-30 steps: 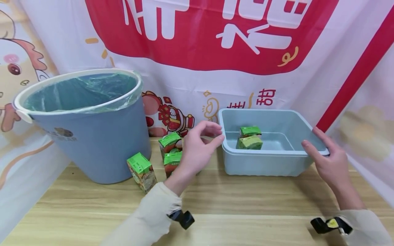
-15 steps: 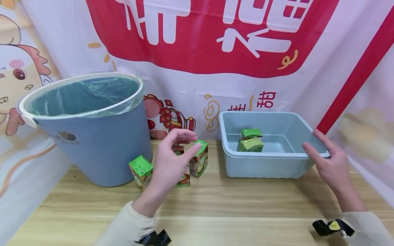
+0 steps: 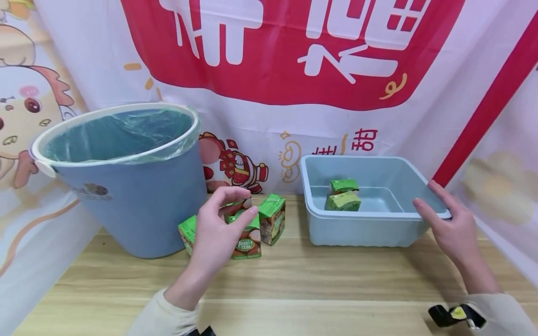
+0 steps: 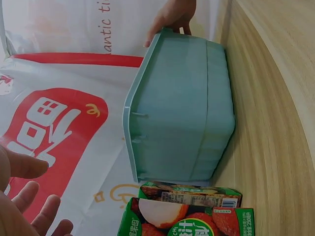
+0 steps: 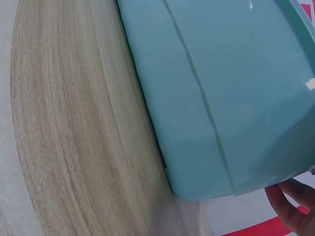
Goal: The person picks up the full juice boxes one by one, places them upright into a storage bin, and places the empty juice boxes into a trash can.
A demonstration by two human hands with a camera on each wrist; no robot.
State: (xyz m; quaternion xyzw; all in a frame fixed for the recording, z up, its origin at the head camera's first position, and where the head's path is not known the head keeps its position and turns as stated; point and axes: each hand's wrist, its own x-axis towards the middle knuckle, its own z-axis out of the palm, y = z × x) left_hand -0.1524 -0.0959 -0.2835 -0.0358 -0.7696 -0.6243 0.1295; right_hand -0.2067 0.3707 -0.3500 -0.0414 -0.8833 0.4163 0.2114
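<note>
My left hand (image 3: 218, 228) hovers over a cluster of small juice cartons, its thumb and fingers curved apart with nothing between them. One carton (image 3: 272, 219) with a green top stands at the right of the cluster, and a red-fronted carton (image 3: 247, 242) is in front. Another carton (image 3: 187, 231) is partly hidden behind the hand. At the right, my right hand (image 3: 451, 224) grips the corner rim of a pale blue plastic tub (image 3: 357, 228). Inside the tub lie two green-topped cartons (image 3: 343, 201). The left wrist view shows a carton's printed front (image 4: 189, 219) close up.
A blue trash bin (image 3: 138, 205) lined with a clear green bag stands left of the cartons. Behind everything hangs a red and white printed cloth (image 3: 260, 126). The wooden tabletop (image 3: 294, 280) extends in front of the cartons and tub.
My left hand has moved left, away from the tub's left edge to above the cartons, uncovering the right one. My right hand stays on the tub's rim.
</note>
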